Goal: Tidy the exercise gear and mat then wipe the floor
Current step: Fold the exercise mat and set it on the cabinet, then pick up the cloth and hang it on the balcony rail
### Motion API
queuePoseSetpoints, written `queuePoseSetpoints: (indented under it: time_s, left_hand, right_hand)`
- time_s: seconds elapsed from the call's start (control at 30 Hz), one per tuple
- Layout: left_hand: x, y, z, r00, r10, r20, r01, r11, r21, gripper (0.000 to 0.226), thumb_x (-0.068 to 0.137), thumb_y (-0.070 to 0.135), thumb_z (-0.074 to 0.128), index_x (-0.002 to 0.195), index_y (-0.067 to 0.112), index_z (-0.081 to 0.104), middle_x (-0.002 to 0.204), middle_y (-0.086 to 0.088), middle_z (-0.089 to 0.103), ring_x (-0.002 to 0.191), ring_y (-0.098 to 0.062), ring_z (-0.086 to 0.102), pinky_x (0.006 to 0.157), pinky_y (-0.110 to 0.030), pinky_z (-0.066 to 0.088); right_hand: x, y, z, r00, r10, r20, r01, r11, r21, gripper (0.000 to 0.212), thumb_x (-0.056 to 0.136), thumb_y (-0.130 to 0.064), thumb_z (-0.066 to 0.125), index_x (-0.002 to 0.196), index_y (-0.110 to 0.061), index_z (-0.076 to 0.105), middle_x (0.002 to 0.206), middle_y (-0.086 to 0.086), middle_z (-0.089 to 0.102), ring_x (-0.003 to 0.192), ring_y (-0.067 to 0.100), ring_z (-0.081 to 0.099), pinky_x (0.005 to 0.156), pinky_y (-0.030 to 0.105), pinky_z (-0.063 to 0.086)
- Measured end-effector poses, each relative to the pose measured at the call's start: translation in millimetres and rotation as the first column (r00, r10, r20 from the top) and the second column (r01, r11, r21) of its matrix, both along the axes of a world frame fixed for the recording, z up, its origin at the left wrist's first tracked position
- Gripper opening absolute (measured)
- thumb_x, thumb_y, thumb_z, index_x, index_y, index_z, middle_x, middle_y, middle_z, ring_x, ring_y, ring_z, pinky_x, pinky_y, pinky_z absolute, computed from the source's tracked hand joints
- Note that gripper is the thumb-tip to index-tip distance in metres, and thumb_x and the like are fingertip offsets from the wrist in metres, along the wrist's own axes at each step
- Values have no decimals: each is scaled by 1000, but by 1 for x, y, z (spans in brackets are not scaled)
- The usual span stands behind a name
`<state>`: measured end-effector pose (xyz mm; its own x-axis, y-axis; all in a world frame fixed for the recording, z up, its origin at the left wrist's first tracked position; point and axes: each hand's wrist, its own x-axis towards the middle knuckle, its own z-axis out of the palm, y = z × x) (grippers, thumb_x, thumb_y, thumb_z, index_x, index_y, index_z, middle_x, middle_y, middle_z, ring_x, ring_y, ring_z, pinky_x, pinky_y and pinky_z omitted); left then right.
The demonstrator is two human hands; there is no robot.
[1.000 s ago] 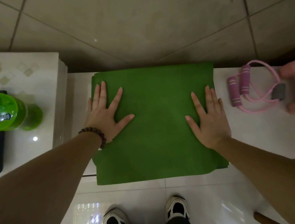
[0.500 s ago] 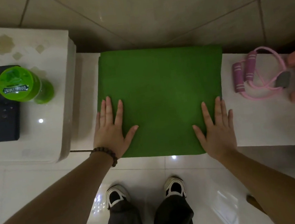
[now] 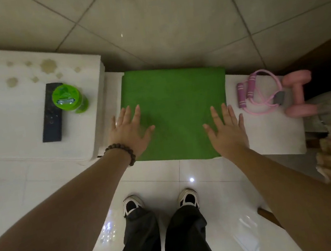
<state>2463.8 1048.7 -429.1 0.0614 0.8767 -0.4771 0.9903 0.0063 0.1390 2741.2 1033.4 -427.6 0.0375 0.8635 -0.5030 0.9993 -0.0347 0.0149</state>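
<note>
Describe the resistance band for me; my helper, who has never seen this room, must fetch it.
Find the low white ledge by the wall, with the folded green mat on it. Right of the mat lies the resistance band: looped pink tubing with two purple foam handles, unlike the solid pink dumbbell beside it.

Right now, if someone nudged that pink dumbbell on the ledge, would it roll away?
Probably only a little. The pink dumbbell has rounded ends, so it could roll, yet it looks dense for its size and should resist a light push. It lies near the right end of the white ledge, beside the pink resistance band, so a hard shove might send it off.
</note>
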Motion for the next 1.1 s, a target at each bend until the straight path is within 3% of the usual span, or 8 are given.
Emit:
queuePoseSetpoints:
  time_s: [0.27, 0.4, 0.53, 0.63, 0.87, 1.1]
  left_hand:
    - [-13, -41, 166, 994, 49, 100, -69, 976, 206, 68, 96, 56, 25, 153, 20, 14, 159, -5, 21, 147, -23, 14, 119, -48, 8]
    - [-24, -74, 235, 994, 68, 89, -88, 965, 248, 81, 86, 64, 5, 154, 21, 16, 159, -4, 19, 147, -22, 12, 118, -46, 6]
    - [-39, -105, 281, 986, 132, 104, -158, 940, 302, 83, 83, 65, 2, 154, 24, 14, 160, -5, 17, 148, -22, 9, 118, -48, 6]
    - [-49, -126, 302, 970, 224, 94, -243, 920, 309, 82, 82, 65, 0, 154, 27, 10, 161, -2, 14, 148, -20, 5, 118, -48, 3]
    - [-64, -178, 330, 867, 491, 83, -488, 804, 338, 83, 80, 66, -2, 154, 28, 2, 161, 0, 10, 149, -20, 2, 118, -48, 2]
    - [-61, -248, 342, 676, 733, 80, -711, 619, 334, 69, 94, 60, 11, 153, 30, -6, 162, -1, 3, 148, -20, -5, 119, -47, -3]
  right_hand:
    - [-31, -9, 170, 996, -32, -81, 47, 980, 195, 67, 95, -60, 10, 152, -26, 5, 160, 8, 6, 147, 21, -8, 119, 47, -3]
    - [-45, -29, 246, 996, 26, -80, -4, 963, 271, 85, 82, -64, -4, 152, -22, 17, 159, 11, 12, 147, 25, -1, 118, 49, 0]
    - [-58, -41, 299, 988, 36, -149, 12, 951, 309, 72, 91, -62, 11, 151, -23, 21, 160, 9, 9, 147, 21, -2, 118, 49, 3]
    - [-73, -46, 325, 984, 109, -143, -59, 948, 314, 61, 98, -53, 24, 151, -24, 19, 160, 9, 5, 147, 20, -5, 119, 46, -3]
    - [-110, -51, 349, 914, 374, -157, -319, 901, 294, 61, 98, -54, 20, 152, -26, 15, 160, 7, -3, 147, 19, -9, 119, 45, -2]
    - [-155, -66, 355, 765, 617, -184, -549, 775, 313, 61, 99, -53, 23, 152, -24, 16, 160, 8, -5, 147, 21, -11, 119, 47, -2]
